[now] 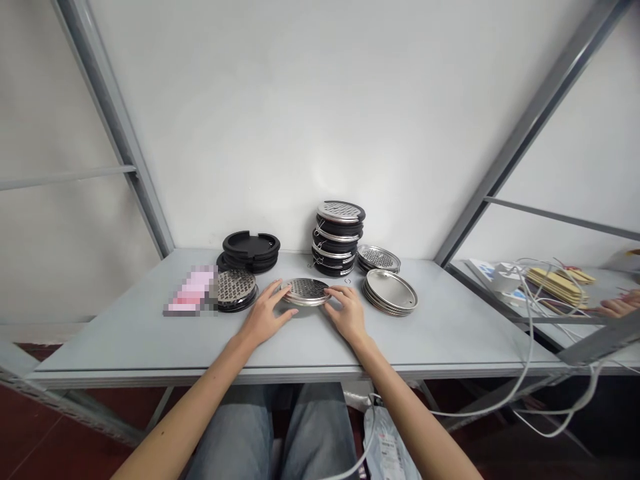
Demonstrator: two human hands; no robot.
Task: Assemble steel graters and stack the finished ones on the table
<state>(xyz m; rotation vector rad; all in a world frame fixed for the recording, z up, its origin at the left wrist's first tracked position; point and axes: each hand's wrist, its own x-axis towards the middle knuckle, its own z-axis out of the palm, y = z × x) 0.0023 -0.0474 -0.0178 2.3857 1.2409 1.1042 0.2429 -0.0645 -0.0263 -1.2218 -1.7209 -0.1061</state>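
Observation:
A round perforated metal disc (306, 291) lies flat on the grey table (150, 333) in front of me. My left hand (265, 312) rests at its left rim, fingers spread and touching the edge. At the disc's right rim lies my right hand (346, 312), fingers curved against it. Both hands lie on the table; neither lifts the disc.
Behind stand a tall stack of black rings with metal discs (339, 239), a low stack of black rings (250, 251), a pile of perforated discs (379, 259) and a pile of plain metal lids (390, 293). A black-rimmed perforated piece (235, 291) lies left. Cables (530, 313) and another person's hand (620, 305) are at right.

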